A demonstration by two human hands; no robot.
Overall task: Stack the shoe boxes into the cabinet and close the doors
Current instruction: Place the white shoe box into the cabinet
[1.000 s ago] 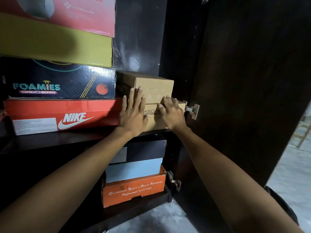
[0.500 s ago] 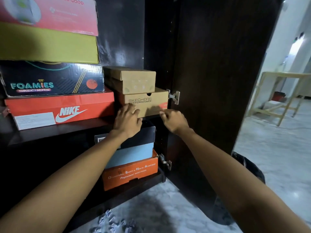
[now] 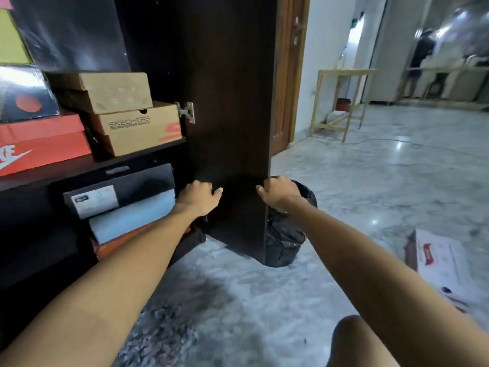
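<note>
The dark cabinet door (image 3: 230,102) stands open, edge towards me. My right hand (image 3: 279,193) grips its free edge low down. In front of the door's inner face my left hand (image 3: 198,197) hovers with loosely curled fingers and holds nothing. On the upper shelf (image 3: 79,168) a tan Skechers box (image 3: 137,128) carries a smaller tan box (image 3: 103,91), beside a red Nike box (image 3: 39,144) under a dark box (image 3: 23,94). The lower shelf holds a black box (image 3: 121,189), a light blue box (image 3: 132,218) and an orange box (image 3: 116,245).
A black bin with a bag (image 3: 288,234) stands on the marble floor just behind the door. A white shoe box (image 3: 439,258) lies on the floor at right. Farther back are a wooden table (image 3: 341,96), a brown room door (image 3: 285,75) and a person (image 3: 420,62).
Both hands came off the tan Skechers box and dropped to the lower part of the door. The right hand took hold of the door's edge. My view swung right.
</note>
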